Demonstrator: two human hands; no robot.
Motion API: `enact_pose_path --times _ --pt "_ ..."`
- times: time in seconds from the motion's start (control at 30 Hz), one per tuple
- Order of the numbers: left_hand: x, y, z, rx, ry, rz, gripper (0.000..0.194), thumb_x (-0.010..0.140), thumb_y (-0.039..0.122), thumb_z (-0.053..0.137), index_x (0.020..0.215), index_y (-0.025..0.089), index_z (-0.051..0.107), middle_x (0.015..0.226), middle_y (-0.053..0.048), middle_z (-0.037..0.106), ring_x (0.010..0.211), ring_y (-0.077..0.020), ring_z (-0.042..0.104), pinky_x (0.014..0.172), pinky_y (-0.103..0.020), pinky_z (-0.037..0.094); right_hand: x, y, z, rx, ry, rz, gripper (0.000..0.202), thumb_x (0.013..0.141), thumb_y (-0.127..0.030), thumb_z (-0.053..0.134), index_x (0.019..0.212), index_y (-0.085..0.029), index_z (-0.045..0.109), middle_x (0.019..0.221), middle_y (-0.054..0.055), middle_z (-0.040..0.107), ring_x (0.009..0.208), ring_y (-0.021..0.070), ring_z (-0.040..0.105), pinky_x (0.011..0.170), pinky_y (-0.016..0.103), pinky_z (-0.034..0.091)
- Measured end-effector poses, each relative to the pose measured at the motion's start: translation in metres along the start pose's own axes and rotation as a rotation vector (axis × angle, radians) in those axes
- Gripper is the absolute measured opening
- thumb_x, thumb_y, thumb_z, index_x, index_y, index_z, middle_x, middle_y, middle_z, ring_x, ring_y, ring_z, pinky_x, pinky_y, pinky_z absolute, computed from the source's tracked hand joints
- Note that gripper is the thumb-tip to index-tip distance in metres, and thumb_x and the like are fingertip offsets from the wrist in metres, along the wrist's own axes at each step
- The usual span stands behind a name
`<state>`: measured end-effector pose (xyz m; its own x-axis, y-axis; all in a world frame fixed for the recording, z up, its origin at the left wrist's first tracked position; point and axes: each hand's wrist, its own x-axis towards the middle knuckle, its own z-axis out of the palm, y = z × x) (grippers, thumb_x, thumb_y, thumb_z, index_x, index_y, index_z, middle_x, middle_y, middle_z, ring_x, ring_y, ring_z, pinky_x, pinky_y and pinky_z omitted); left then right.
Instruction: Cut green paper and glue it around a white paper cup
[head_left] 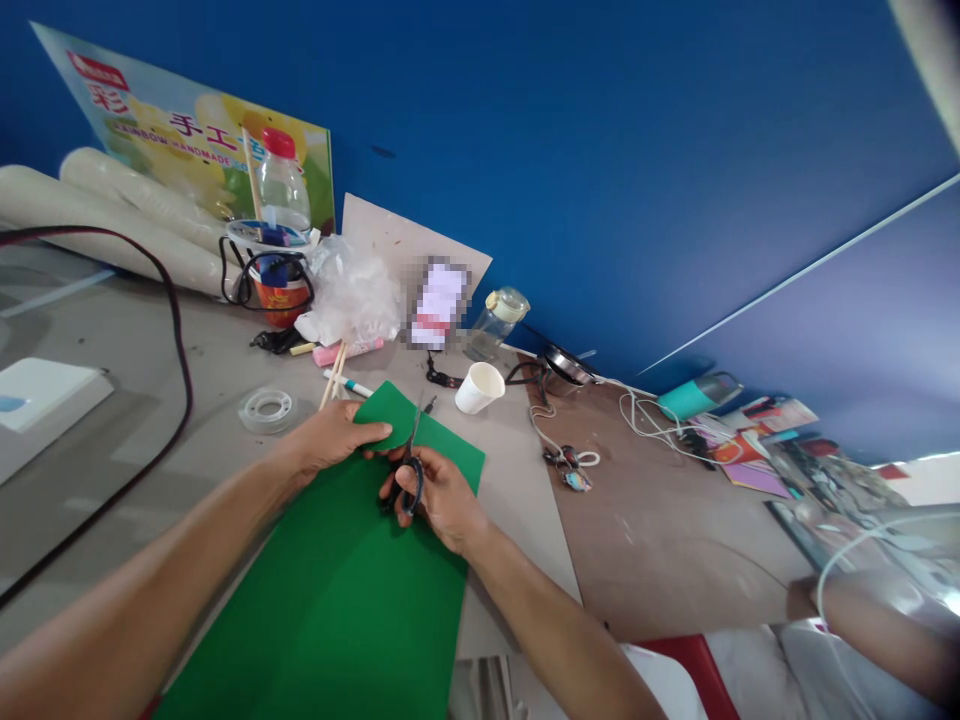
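A large sheet of green paper point(345, 600) stretches from the front edge of the table toward its middle. My left hand point(330, 437) pinches the upper left corner of this sheet, thumb on top. My right hand point(442, 495) is closed around the handles of black-handled scissors point(411, 470), with fingers through the loops. The scissor blades point away from me and sit at the paper's upper edge, where a cut separates the held corner from the rest. Part of the paper beneath my hands is hidden.
A white paper cup point(480, 388), a tape roll point(268, 409) and a glass jar point(498, 322) stand beyond my hands. A phone point(439, 305) leans by the wall. Black cable point(180, 350) crosses the left side. Another person's arm point(885, 630) rests at the right.
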<state>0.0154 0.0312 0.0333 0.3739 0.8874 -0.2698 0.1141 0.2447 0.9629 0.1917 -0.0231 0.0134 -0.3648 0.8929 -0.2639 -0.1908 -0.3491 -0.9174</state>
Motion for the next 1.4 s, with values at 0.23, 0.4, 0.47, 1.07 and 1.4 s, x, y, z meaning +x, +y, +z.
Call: enact_pose_path --times 0.23,0.4,0.47,1.07,1.4 --pt "-0.0013 0.0025 0.0003 0.051 0.066 -0.05 0.024 0.066 0.039 0.068 0.056 0.018 0.061 0.055 0.001 0.058 0.052 -0.0134 0.049 0.052 -0.025 0.038 -0.003 -0.0061 0.0003 -0.022 0.01 0.047 0.05 0.063 -0.05 0.077 0.094 -0.017 0.055 0.061 -0.003 0.065 0.037 0.0068 0.051 0.036 0.018 0.036" --pt "-0.0036 0.0053 0.0017 0.059 0.068 -0.032 0.022 0.067 0.037 0.066 0.055 0.019 0.061 0.054 0.001 0.059 0.051 -0.0135 0.049 0.051 -0.025 0.038 -0.0031 -0.0061 -0.0004 -0.016 -0.004 0.046 0.051 0.064 -0.052 0.076 0.094 -0.017 0.055 0.062 -0.003 0.065 0.038 0.007 0.052 0.037 0.019 0.036" --pt "-0.0033 0.0049 0.0016 0.057 0.062 -0.029 0.022 0.067 0.037 0.066 0.056 0.019 0.062 0.055 0.001 0.059 0.051 -0.0138 0.049 0.051 -0.025 0.038 -0.0027 -0.0057 -0.0005 -0.011 -0.006 0.041 0.051 0.064 -0.052 0.076 0.094 -0.017 0.055 0.063 -0.003 0.065 0.038 0.0071 0.052 0.038 0.019 0.035" --pt "-0.0028 0.0071 0.0023 0.113 0.085 -0.041 0.022 0.066 0.036 0.066 0.055 0.019 0.06 0.053 0.001 0.059 0.05 -0.0134 0.048 0.05 -0.024 0.038 -0.002 -0.0037 0.0009 -0.037 0.032 0.045 0.049 0.064 -0.051 0.076 0.091 -0.016 0.055 0.059 -0.004 0.064 0.035 0.0062 0.049 0.035 0.018 0.035" --pt "0.0004 0.0006 -0.0012 0.134 0.046 -0.016 0.023 0.067 0.039 0.065 0.058 0.018 0.061 0.057 -0.001 0.061 0.05 -0.014 0.05 0.05 -0.025 0.038 -0.0026 -0.0049 0.0008 -0.018 0.025 0.045 0.049 0.065 -0.052 0.076 0.092 -0.017 0.056 0.06 -0.003 0.064 0.038 0.0067 0.05 0.036 0.018 0.035"
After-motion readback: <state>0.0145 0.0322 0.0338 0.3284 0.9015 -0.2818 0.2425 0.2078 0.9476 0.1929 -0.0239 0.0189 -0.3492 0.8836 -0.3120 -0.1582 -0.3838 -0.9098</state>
